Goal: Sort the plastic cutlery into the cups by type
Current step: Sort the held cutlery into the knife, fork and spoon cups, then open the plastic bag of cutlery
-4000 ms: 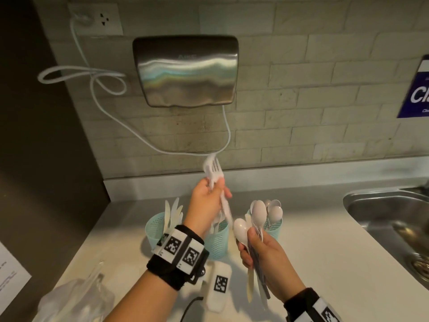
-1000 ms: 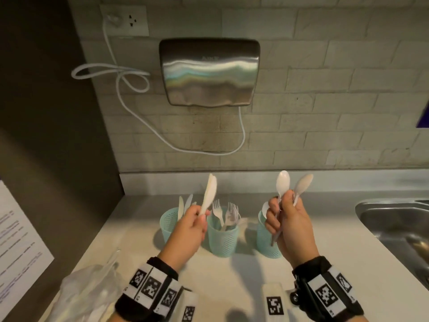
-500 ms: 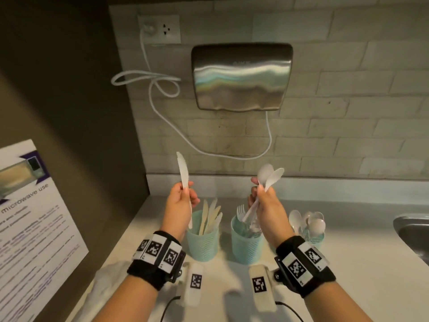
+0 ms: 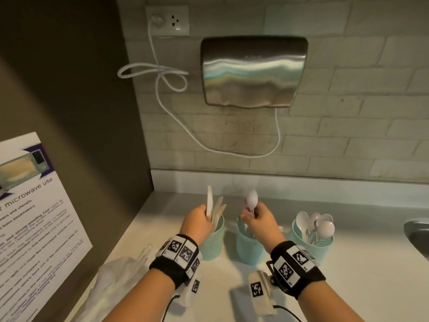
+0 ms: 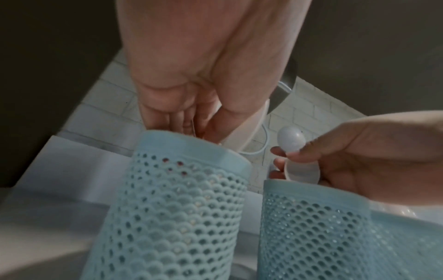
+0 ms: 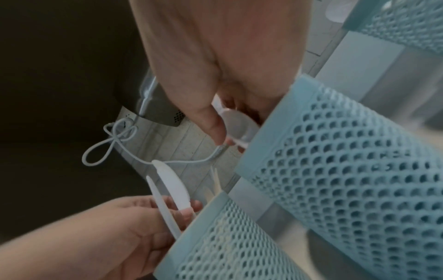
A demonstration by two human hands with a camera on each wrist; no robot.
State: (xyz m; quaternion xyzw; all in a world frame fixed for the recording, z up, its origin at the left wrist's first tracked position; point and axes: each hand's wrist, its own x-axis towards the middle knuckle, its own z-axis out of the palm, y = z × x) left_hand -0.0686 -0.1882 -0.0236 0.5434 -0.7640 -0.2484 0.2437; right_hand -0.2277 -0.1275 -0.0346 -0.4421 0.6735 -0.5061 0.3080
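Note:
Three teal mesh cups stand in a row on the white counter. My left hand (image 4: 206, 216) pinches a white plastic knife (image 4: 209, 201) whose lower end is in the left cup (image 4: 212, 240), beside other knives. In the right wrist view the knife (image 6: 172, 181) stands between the left hand's fingers (image 6: 182, 210). My right hand (image 4: 249, 214) grips two white spoons (image 4: 252, 199) just above the middle cup (image 4: 249, 245); its contents are hidden by the hand. The right cup (image 4: 313, 247) holds several spoons (image 4: 325, 228).
A steel hand dryer (image 4: 254, 70) with a looped white cord (image 4: 162, 77) hangs on the tiled wall. A sink (image 4: 417, 233) lies at the right edge. A clear plastic bag (image 4: 120, 282) lies front left, by a dark side wall carrying a microwave notice (image 4: 34, 217).
Both hands have come down. The left hand has lowered the knife into the left cup, and the right hand has lowered its spoons to just above the middle cup.

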